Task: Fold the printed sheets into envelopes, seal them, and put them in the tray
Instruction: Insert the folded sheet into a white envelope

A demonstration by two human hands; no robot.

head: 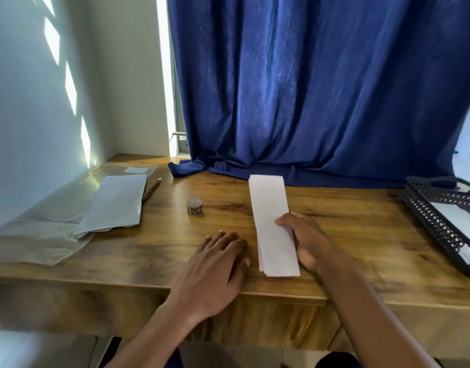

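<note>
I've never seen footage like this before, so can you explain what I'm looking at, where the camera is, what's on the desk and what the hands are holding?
There is no machine here, just a person. One wide-angle camera on their head looks down at a wooden desk. The right hand holds a folded white sheet, thumb on top. The left hand rests flat on the wood beside it, holding nothing. Further left lie grey envelopes, clear plastic sleeves, a pencil and a small tape roll. A black mesh tray with white paper inside sits on the right.

Long white folded sheet [271, 216] flat on desk, tray [425, 216] well right.
</note>
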